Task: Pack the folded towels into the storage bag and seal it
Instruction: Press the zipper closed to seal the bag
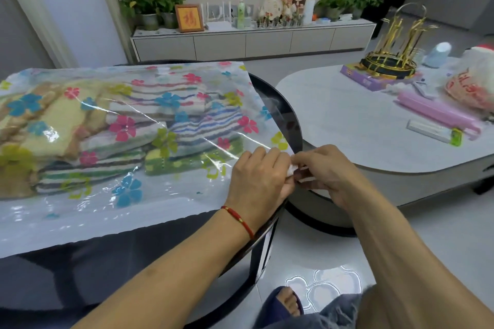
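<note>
A clear storage bag point(88, 203) printed with coloured flowers lies flat on a dark round table point(107, 264). Several folded towels point(187, 125), striped, yellow and green, sit inside it. At the bag's near right corner, by the table's rim, my left hand point(256, 176) and my right hand point(326, 171) meet. Both pinch the bag's edge around a small white piece point(294, 168), which looks like a sealing clip. My fingers hide most of that piece.
A white oval table point(347, 120) stands to the right with a gold rack point(393, 53), a purple box, a pink long case point(438, 112) and a plastic bag. A low cabinet point(251, 40) with plants lines the far wall. My foot point(286, 302) rests on the floor below.
</note>
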Tool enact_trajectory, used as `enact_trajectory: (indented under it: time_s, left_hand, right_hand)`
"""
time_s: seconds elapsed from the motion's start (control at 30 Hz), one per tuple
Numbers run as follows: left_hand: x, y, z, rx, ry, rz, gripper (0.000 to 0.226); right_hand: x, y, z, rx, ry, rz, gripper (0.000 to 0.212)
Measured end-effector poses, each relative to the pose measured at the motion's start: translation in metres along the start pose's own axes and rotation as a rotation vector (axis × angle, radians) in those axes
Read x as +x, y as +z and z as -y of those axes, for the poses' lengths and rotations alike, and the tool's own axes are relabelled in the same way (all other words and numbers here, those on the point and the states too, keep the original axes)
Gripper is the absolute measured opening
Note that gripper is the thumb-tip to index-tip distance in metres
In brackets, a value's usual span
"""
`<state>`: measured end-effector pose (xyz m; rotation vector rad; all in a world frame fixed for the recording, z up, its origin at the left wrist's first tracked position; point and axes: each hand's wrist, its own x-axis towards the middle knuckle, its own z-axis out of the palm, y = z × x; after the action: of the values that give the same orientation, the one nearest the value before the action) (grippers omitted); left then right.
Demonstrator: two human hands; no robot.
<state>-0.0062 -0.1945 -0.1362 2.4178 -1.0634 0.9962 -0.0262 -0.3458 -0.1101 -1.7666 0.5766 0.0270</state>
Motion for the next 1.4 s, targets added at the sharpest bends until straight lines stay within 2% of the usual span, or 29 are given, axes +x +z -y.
enact_trajectory:
  time_s: [0.1,0.33,0.5,0.57,0.73,0.83,0.9,0.93,1.0,1.03,1.1,1.23,1.4]
  left_hand:
    - [-0.001,-0.003,-0.002,0.042,-0.043,0.051,0.015]
    - [-0.004,-0.01,0.001,0.124,0.111,0.034,0.018]
    - [-0.014,-0.024,0.013,0.222,0.135,0.11,0.024]
    - [-0.021,-0.031,0.018,0.218,0.115,0.131,0.022]
    - [-0.049,-0.054,0.048,0.171,0.077,0.185,0.013]
    - [-0.058,-0.068,0.064,0.148,0.029,0.201,0.013]
    - [-0.057,-0.071,0.065,0.131,-0.009,0.199,0.013]
    - [-0.055,-0.071,0.063,0.121,-0.024,0.194,0.011]
    - [-0.055,-0.07,0.058,0.081,-0.053,0.18,0.01]
    - [-0.056,-0.07,0.057,0.06,-0.062,0.172,0.011]
    - [-0.06,-0.07,0.061,0.057,-0.071,0.179,0.012]
    - [-0.069,-0.074,0.08,0.099,0.01,0.209,0.014]
    - [-0.088,-0.093,0.11,0.153,0.068,0.175,0.015]
  right_hand:
    - [-0.003,0.005,0.0,-0.054,-0.002,0.015,0.029]
    - [-0.01,0.0,-0.005,-0.317,-0.086,-0.044,0.035]
    - [-0.013,0.002,-0.008,-0.383,-0.13,-0.065,0.036]
    - [-0.013,0.001,-0.01,-0.409,-0.147,-0.104,0.038]
    - [-0.02,0.004,-0.008,-0.48,-0.197,-0.244,0.059]
    - [-0.034,0.012,-0.008,-0.636,-0.363,-0.34,0.051]
    - [-0.05,0.029,-0.01,-0.855,-0.573,-0.545,0.033]
    - [-0.058,0.042,-0.009,-0.966,-0.703,-0.598,0.036]
    - [-0.068,0.067,-0.011,-1.139,-0.954,-0.458,0.053]
    - [-0.071,0.08,-0.013,-1.206,-0.986,-0.329,0.059]
    - [-0.067,0.094,-0.02,-1.276,-0.919,-0.156,0.06]
    - [-0.062,0.085,-0.025,-1.115,-0.949,-0.098,0.057]
    - [-0.057,0.069,-0.037,-1.042,-0.988,-0.164,0.056]
